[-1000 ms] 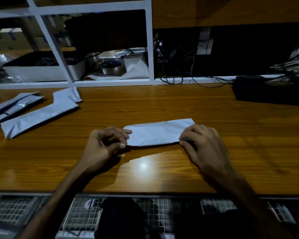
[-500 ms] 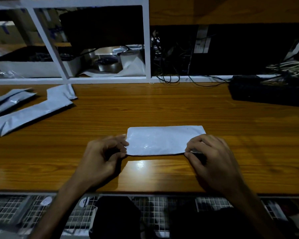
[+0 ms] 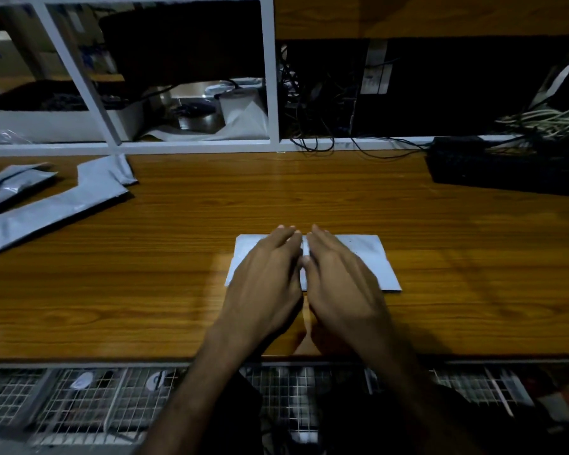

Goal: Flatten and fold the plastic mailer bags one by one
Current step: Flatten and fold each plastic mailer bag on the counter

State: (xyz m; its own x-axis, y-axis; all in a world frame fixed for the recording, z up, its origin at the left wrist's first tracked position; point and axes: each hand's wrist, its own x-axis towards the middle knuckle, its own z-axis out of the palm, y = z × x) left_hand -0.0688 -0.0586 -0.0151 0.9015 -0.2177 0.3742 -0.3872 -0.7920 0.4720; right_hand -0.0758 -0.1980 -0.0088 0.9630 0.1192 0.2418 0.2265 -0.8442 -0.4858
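A folded grey plastic mailer bag (image 3: 372, 257) lies flat on the wooden table (image 3: 178, 290), in front of me at the middle. My left hand (image 3: 266, 274) presses down on its left half with straight fingers. Beside it, my right hand (image 3: 339, 277) presses flat on the right half. The two hands touch side by side over the bag's middle and hide most of it. Only the bag's left edge, right end and a strip between the hands show.
A long folded grey mailer (image 3: 53, 211) lies at the left, with two more grey mailers (image 3: 10, 185) at the far left edge. A black box (image 3: 506, 165) with cables sits at the back right. A white shelf frame (image 3: 270, 93) runs along the table's back.
Both hands let go of the bag's ends and moved in to its middle, where they now lie flat on it. The bag lies flat on the table.
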